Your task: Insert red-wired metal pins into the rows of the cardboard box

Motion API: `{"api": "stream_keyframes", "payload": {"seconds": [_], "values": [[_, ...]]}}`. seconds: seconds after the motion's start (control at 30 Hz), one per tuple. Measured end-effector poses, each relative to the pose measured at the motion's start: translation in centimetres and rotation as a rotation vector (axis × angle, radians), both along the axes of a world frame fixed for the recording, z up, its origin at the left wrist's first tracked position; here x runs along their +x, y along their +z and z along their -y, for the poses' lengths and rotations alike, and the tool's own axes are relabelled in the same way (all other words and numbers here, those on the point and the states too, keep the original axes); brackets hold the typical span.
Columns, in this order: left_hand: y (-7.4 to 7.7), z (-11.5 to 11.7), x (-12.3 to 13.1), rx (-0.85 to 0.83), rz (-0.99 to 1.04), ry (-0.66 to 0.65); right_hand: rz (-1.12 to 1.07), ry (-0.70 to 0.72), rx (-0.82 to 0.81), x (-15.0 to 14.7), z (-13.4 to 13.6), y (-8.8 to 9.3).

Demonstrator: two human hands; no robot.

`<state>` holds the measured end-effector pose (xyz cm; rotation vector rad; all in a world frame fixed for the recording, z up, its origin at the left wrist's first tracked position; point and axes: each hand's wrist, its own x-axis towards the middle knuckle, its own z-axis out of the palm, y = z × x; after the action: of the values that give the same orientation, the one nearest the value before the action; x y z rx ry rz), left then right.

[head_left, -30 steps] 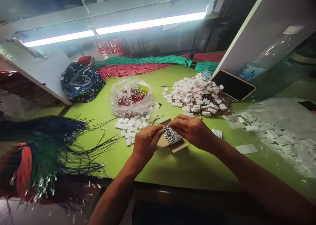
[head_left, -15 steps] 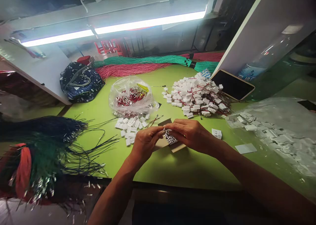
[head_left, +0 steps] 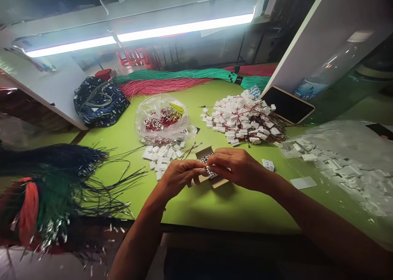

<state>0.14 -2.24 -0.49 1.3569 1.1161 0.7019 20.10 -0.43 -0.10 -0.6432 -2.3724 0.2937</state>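
A small open cardboard box [head_left: 205, 151] stands on the green table, packed with rows of small parts with round silvery ends [head_left: 211, 174]. Over it, the fingertips of both my hands meet. My left hand [head_left: 175, 177] has thumb and fingers pinched together at the box's left side. Coming from the right, my right hand [head_left: 238, 168] is closed in a pinch too, its fingers covering part of the box. Whatever lies between the fingertips is too small and hidden to name. White plastic housings [head_left: 161, 157] lie in a loose group beyond my left hand, near a short wire lead [head_left: 190, 149].
A clear bag of red wire leads [head_left: 162, 120] sits behind the box. To its right rises a heap of white holders with wires [head_left: 239, 118]. A phone [head_left: 287, 105] leans at the right, above a bag of white pieces [head_left: 346, 165]. Dark wire bundles [head_left: 61, 161] hang over the left edge.
My left hand has dropped slightly and its fingers have shifted, so more of the box's back rows show. My right hand stays nearly in place, still pinching.
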Motion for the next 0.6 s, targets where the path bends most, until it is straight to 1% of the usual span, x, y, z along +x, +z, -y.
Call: {"api": "stream_keyframes", "payload": {"seconds": [0.1, 0.2, 0.27, 0.33, 0.4, 0.47, 0.53, 0.6], "values": [[-0.01, 0.00, -0.03, 0.020, -0.026, -0.010, -0.024, 0.019, -0.055, 0.08, -0.18, -0.09], [0.00, 0.00, -0.03, 0.140, -0.134, -0.038, -0.001, 0.021, -0.118, 0.11, -0.32, -0.24], [-0.06, -0.04, -0.06, 0.245, -0.221, -0.075, -0.001, 0.013, -0.196, 0.16, -0.42, -0.34], [-0.16, -0.08, -0.11, 0.287, -0.283, -0.110, -0.020, -0.009, -0.306, 0.31, -0.58, -0.37], [-0.23, -0.10, -0.16, 0.218, -0.260, -0.133, -0.040, -0.030, -0.416, 0.54, -0.77, -0.28], [-0.16, -0.12, -0.21, 0.074, -0.153, -0.140, -0.044, -0.028, -0.486, 0.77, -0.94, -0.10], [0.07, -0.15, -0.25, -0.044, -0.048, -0.129, -0.029, -0.002, -0.506, 0.93, -1.04, 0.09], [0.35, -0.19, -0.28, -0.094, -0.017, -0.109, -0.010, 0.024, -0.499, 1.03, -1.06, 0.22]]}}
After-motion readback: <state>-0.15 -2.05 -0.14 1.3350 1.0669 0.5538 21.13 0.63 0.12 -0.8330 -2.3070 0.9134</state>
